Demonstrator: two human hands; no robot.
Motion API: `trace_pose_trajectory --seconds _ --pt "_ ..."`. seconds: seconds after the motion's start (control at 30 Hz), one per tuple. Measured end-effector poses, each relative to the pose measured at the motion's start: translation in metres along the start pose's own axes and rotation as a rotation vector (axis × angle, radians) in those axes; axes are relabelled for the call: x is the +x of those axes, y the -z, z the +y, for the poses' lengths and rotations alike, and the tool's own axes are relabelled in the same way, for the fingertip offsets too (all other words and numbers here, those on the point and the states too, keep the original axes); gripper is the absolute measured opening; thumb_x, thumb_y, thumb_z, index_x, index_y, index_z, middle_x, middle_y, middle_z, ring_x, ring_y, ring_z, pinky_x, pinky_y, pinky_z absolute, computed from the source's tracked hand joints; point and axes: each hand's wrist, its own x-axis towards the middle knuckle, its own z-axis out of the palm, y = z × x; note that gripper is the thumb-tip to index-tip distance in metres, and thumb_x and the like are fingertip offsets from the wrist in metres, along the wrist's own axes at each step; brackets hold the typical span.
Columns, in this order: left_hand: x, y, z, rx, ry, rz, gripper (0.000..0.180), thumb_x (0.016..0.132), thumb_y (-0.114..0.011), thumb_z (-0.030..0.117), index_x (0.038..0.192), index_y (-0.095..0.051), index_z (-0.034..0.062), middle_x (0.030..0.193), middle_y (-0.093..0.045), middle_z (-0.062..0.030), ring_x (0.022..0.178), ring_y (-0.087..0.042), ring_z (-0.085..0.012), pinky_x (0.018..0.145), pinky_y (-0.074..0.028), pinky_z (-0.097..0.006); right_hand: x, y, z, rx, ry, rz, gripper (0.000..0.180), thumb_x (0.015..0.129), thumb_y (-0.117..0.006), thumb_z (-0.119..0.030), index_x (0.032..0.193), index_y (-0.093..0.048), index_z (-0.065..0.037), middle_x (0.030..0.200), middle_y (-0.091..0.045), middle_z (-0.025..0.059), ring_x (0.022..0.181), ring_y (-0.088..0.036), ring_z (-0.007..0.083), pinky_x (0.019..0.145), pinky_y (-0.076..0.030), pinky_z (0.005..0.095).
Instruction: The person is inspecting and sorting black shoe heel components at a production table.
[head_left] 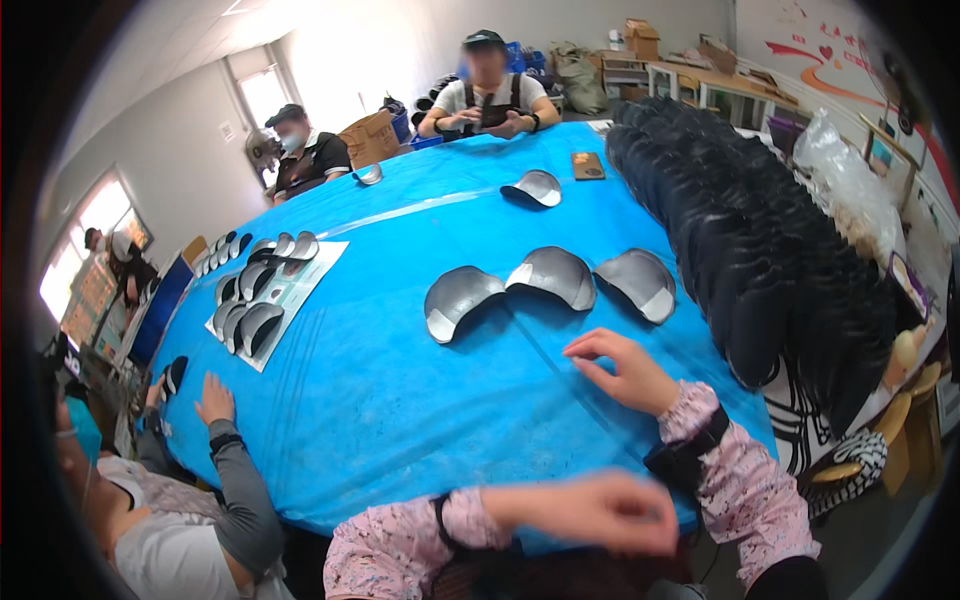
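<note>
On blue worktop (400, 420), saw three curved grey shells (550, 277) in row, just beyond right hand (628, 372) with grip spread; at near edge, saw blurred left hand (610, 512), could not tell its grip.

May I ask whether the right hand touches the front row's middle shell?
Apart: the head view shows blue cloth between the right hand and middle shell.

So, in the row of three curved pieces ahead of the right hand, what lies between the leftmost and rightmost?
The middle curved piece lies between the leftmost piece and the rightmost piece, as the head view shows.
</note>
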Motion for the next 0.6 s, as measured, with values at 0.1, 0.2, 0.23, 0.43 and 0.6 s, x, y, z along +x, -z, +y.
trace_pose_trajectory --seconds 0.1,0.2,0.23,0.43,0.6 --pt "0.000 -0.058 0.008 -0.172 -0.278 -0.244 0.030 0.089 -0.055 0.025 0.104 -0.056 -0.0002 0.097 -0.053 -0.0082 0.088 -0.049 -0.0172 0.077 -0.041 -0.030 -0.004 0.022 -0.059 0.466 -0.142 0.217 0.017 0.085 -0.057 -0.010 0.099 -0.059 -0.001 0.093 -0.058 0.0110 0.081 -0.056 0.0177 0.074 -0.045 0.0285" --pt "-0.010 -0.080 -0.007 -0.248 -0.285 -0.492 0.048 0.090 -0.049 0.036 0.127 -0.044 0.0061 0.133 -0.040 -0.0115 0.119 -0.041 -0.0244 0.097 -0.029 -0.042 -0.055 0.030 -0.118 1.220 0.164 0.101 0.024 0.086 -0.051 -0.017 0.096 -0.059 0.004 0.086 -0.057 0.0167 0.069 -0.055 0.0210 0.061 -0.044 0.0282" --pt "-0.008 -0.080 -0.009 -0.245 -0.289 -0.519 0.048 0.090 -0.049 0.036 0.127 -0.044 0.0061 0.133 -0.040 -0.0115 0.119 -0.041 -0.0244 0.097 -0.029 -0.042 -0.045 0.038 -0.107 1.483 0.534 -0.612 0.037 0.086 -0.054 -0.029 0.094 -0.058 0.007 0.078 -0.057 0.0162 0.059 -0.054 0.0285 0.052 -0.043 0.0364" --pt "-0.010 -0.065 0.017 -0.280 -0.228 -0.385 0.037 0.087 -0.058 0.025 0.110 -0.054 -0.0038 0.108 -0.053 -0.0135 0.099 -0.049 -0.0194 0.083 -0.041 -0.032 -0.084 0.031 -0.111 1.291 0.264 -0.565 0.039 0.084 -0.057 -0.025 0.094 -0.058 0.012 0.081 -0.059 0.0218 0.071 -0.056 0.0318 0.067 -0.042 0.0408" --pt "-0.020 -0.056 0.044 -0.489 0.013 -0.469 0.044 0.089 -0.054 0.023 0.120 -0.045 -0.0064 0.121 -0.048 -0.0204 0.112 -0.046 -0.0245 0.093 -0.038 -0.035 -0.108 0.019 -0.103 1.308 -0.213 0.177 0.040 0.085 -0.055 -0.029 0.099 -0.057 0.009 0.081 -0.055 0.0136 0.073 -0.055 0.0201 0.064 -0.045 0.0284"
